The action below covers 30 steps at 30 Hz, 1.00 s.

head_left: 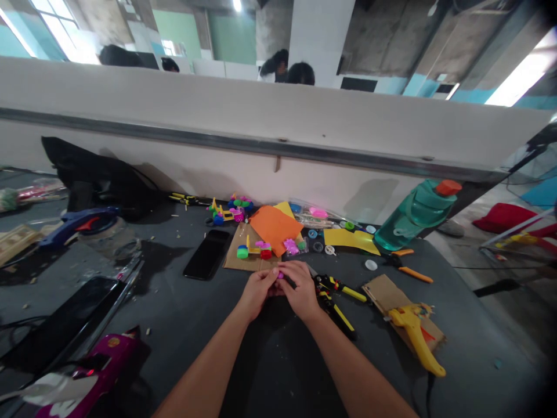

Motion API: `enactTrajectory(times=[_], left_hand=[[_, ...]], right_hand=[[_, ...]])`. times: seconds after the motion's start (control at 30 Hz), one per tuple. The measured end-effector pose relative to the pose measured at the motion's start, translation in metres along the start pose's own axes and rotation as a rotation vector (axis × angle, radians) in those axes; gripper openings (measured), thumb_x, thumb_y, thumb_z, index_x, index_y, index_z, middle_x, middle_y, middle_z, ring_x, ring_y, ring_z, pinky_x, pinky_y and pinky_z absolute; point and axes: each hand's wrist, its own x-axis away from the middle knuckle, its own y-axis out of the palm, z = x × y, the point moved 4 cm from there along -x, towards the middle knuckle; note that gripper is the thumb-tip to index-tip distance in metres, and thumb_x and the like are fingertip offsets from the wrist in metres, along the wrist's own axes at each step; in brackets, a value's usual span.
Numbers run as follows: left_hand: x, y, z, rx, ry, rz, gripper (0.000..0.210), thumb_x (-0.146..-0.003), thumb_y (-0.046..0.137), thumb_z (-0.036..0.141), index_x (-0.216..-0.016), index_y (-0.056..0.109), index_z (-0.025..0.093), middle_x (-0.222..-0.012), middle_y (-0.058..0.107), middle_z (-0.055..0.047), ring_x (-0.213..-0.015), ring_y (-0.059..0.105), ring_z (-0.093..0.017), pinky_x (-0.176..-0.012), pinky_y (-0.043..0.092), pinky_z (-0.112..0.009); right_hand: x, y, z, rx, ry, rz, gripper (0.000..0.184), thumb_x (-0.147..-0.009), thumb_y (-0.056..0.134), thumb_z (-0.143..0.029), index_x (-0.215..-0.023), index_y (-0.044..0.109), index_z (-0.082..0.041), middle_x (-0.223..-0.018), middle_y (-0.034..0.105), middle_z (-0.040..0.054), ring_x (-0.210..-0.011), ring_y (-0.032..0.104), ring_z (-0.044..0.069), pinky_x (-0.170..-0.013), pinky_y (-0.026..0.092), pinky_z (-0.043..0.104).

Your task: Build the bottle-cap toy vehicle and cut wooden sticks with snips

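My left hand (pixel 259 290) and my right hand (pixel 299 288) meet over the dark table, fingers pinched together around a small pink piece (pixel 281 275). Fingers cover most of it, so its exact kind does not show. Just beyond the hands lies a brown cardboard sheet (pixel 237 255) bearing an orange sheet (pixel 272 229) and a small toy with green and red blocks (pixel 255 249). A bag of bright pink pieces (pixel 292 247) rests at the sheet's right edge. Close to my right hand lie yellow-and-black pliers (pixel 342 313).
A yellow glue gun (pixel 415 331) lies on cardboard at right, near orange-handled pliers (pixel 413 273) and a green bottle (pixel 411 215). Left are a black phone (pixel 208 254), a blue clamp-like tool (pixel 78 223) and a purple power strip (pixel 102 368). A white partition (pixel 243 104) bounds the back.
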Motion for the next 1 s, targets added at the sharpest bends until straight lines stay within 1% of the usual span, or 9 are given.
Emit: enactTrajectory(times=[0.13,0.2,0.33,0.43,0.53,0.7,0.8,0.9,1.0], left_hand=[[0.0017,0.0037,0.0021,-0.005,-0.004,-0.035,0.029,-0.068,0.07,0.036,-0.076,0.065,0.009,-0.065,0.061,-0.003,-0.061,0.057,-0.012,-0.064,0.053,-0.03],[0.002,0.004,0.0029,0.001,0.001,-0.021,0.028,-0.067,0.072,0.035,-0.075,0.065,0.01,-0.065,0.061,-0.002,-0.06,0.056,-0.011,-0.063,0.052,-0.028],[0.0002,0.0008,0.0018,0.026,0.014,0.027,0.028,-0.067,0.071,0.037,-0.073,0.064,0.01,-0.06,0.058,0.0,-0.055,0.054,-0.009,-0.06,0.052,-0.026],[-0.0007,0.0007,0.0005,0.019,0.009,0.0,0.029,-0.068,0.07,0.038,-0.075,0.065,0.01,-0.062,0.06,-0.002,-0.058,0.056,-0.011,-0.063,0.052,-0.029],[-0.0003,0.0016,0.0006,0.004,0.015,-0.027,0.028,-0.069,0.07,0.036,-0.076,0.065,0.01,-0.064,0.06,-0.002,-0.06,0.056,-0.011,-0.065,0.053,-0.03],[-0.0005,-0.0009,0.001,0.007,0.037,0.027,0.028,-0.067,0.071,0.037,-0.074,0.065,0.011,-0.064,0.06,-0.001,-0.058,0.054,-0.009,-0.062,0.052,-0.026],[-0.0008,-0.0011,0.0006,0.027,0.036,0.034,0.03,-0.067,0.07,0.039,-0.075,0.065,0.011,-0.064,0.059,-0.001,-0.057,0.054,-0.009,-0.062,0.052,-0.027],[-0.0004,0.0008,0.0007,0.019,0.018,0.005,0.032,-0.068,0.07,0.04,-0.076,0.065,0.01,-0.064,0.06,-0.003,-0.059,0.056,-0.011,-0.062,0.052,-0.028],[-0.0001,0.0015,0.0017,0.002,0.017,-0.006,0.031,-0.066,0.071,0.038,-0.075,0.065,0.01,-0.064,0.06,-0.002,-0.058,0.056,-0.01,-0.061,0.052,-0.027]], right_hand=[[-0.0004,-0.0023,0.0021,-0.002,0.067,0.044,0.015,-0.074,0.06,-0.015,-0.086,0.065,-0.024,-0.095,0.066,0.0034,-0.095,0.054,0.02,-0.086,0.043,0.038],[-0.0006,-0.0024,0.0012,0.0,0.076,0.033,0.018,-0.073,0.062,-0.018,-0.09,0.064,-0.024,-0.097,0.065,0.0041,-0.097,0.054,0.021,-0.087,0.043,0.038],[-0.0008,-0.0007,-0.0006,-0.009,0.016,-0.01,0.025,-0.077,0.059,-0.021,-0.101,0.063,-0.025,-0.104,0.065,0.0045,-0.101,0.053,0.021,-0.09,0.041,0.04],[-0.0005,-0.0009,0.0018,-0.018,0.032,0.017,0.016,-0.078,0.058,-0.021,-0.091,0.065,-0.025,-0.098,0.066,0.004,-0.098,0.054,0.021,-0.088,0.042,0.04],[-0.0001,-0.0019,0.0032,-0.027,0.094,0.055,0.01,-0.075,0.061,-0.02,-0.084,0.064,-0.023,-0.094,0.065,0.004,-0.095,0.054,0.021,-0.085,0.043,0.039],[-0.0005,-0.0019,-0.0016,-0.022,0.052,0.026,0.022,-0.074,0.062,-0.021,-0.096,0.064,-0.025,-0.098,0.066,0.0045,-0.097,0.054,0.021,-0.087,0.043,0.039],[-0.0007,-0.0023,-0.0017,-0.026,0.026,0.021,0.017,-0.078,0.059,-0.022,-0.093,0.065,-0.026,-0.097,0.067,0.0038,-0.096,0.055,0.02,-0.087,0.043,0.039],[-0.0005,-0.0032,0.0004,-0.033,0.071,0.045,0.011,-0.077,0.061,-0.022,-0.087,0.065,-0.024,-0.094,0.067,0.0038,-0.094,0.055,0.02,-0.086,0.043,0.039],[-0.0002,-0.0028,0.0004,-0.031,0.087,0.049,0.016,-0.074,0.063,-0.021,-0.09,0.064,-0.024,-0.095,0.066,0.0041,-0.095,0.055,0.021,-0.086,0.043,0.039]])
